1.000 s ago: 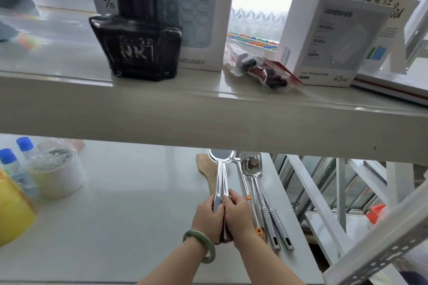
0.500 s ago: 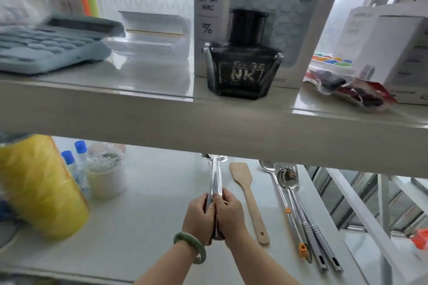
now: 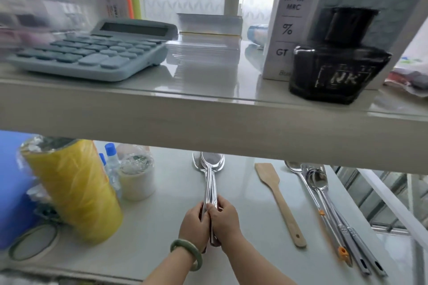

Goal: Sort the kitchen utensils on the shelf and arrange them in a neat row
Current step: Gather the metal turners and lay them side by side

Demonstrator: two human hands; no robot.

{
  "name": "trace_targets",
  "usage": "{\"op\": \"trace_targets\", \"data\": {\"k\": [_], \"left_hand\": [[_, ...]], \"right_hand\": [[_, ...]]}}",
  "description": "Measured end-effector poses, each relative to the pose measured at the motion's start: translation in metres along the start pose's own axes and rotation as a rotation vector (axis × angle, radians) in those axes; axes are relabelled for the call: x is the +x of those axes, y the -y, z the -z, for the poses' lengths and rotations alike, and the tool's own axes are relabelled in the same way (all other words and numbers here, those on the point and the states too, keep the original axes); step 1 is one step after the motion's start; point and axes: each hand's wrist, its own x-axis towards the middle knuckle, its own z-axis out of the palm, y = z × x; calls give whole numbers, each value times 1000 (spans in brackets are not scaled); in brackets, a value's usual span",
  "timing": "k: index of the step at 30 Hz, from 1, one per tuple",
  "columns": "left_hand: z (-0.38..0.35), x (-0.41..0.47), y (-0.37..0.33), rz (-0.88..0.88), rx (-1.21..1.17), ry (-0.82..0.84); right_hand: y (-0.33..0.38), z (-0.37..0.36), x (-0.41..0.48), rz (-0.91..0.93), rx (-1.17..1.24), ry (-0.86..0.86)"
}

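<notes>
My left hand (image 3: 194, 227) and my right hand (image 3: 225, 222) are pressed together around the handles of a bundle of shiny metal spoons (image 3: 209, 176), whose bowls point away under the upper shelf edge. The bundle lies along the lower shelf (image 3: 162, 227). To the right a wooden spatula (image 3: 279, 201) lies flat, apart from my hands. Further right a group of metal utensils (image 3: 328, 213) with grey handles and an orange tag lies side by side.
A yellow roll (image 3: 74, 190), small blue-capped bottles (image 3: 111, 164) and a white wrapped cup (image 3: 136, 178) stand at the left. The upper shelf (image 3: 208, 118) holds a calculator (image 3: 92, 51), a black ink bottle (image 3: 335, 65) and a white box (image 3: 294, 18). A railing lies beyond the right edge.
Both hands have carried the spoon bundle leftward, away from the wooden spatula and the other metal utensils. The view has swung left too.
</notes>
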Motion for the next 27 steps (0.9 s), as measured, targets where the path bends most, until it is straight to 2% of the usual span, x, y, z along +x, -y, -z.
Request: {"op": "trace_targets", "data": {"k": [9,16,19,23,27], "left_hand": [[9,6,14,24,104,23],[27,6,15,47,164,-140],[37,12,23,114,167,-193],[43,15,33,163,230,-171],[43,17,37,187,391,-157]], "right_hand": [[-5,-12,0,-65,-222,-124],[-5,-3,4,-29,-244,-247],[-11,4,8,-28,-316,-285],[-19,5,10,-29,-450,-262],[-16,2,9,-68,-600,-190]]}}
